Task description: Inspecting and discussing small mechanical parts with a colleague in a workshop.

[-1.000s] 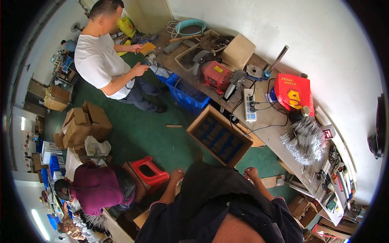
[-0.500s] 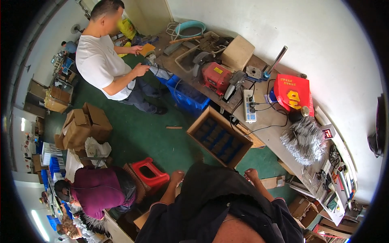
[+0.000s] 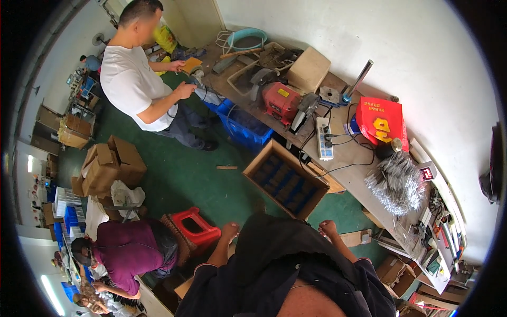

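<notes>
Green flooring is spread ahead of the left hand and right hand, both curled; whether anything is gripped cannot be told. Ahead, between them, an open cardboard carton is placed, probably stiff-walled yet crushable, best grasped by opposite walls.

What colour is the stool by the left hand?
The stool is red, clearest in the head view.

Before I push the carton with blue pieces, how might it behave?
The carton probably won't roll, being flat-sided. It looks like cardboard, so it may flex around its open top. The blue pieces inside could add weight and might shift.
</notes>
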Tool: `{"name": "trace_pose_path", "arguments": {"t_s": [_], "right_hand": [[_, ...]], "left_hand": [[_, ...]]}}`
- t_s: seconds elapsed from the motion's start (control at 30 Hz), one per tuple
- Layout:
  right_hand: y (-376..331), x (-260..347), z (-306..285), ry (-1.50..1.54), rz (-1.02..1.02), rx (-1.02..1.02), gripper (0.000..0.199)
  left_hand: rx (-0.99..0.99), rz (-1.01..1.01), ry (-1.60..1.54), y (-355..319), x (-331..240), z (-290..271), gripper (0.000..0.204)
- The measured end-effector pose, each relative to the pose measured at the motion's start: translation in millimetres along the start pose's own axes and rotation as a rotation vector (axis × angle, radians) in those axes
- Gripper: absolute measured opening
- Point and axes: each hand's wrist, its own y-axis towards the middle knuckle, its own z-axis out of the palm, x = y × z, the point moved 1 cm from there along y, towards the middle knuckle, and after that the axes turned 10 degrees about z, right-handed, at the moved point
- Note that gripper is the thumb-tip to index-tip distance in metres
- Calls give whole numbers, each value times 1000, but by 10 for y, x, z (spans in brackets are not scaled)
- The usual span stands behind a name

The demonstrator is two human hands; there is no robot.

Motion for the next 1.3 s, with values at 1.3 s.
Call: {"name": "trace_pose_path", "arguments": {"t_s": [1.3], "right_hand": [[21,-79,23,-21,14,-7,11]], "left_hand": [[0,-2,191,-188,-160,107,19]]}}
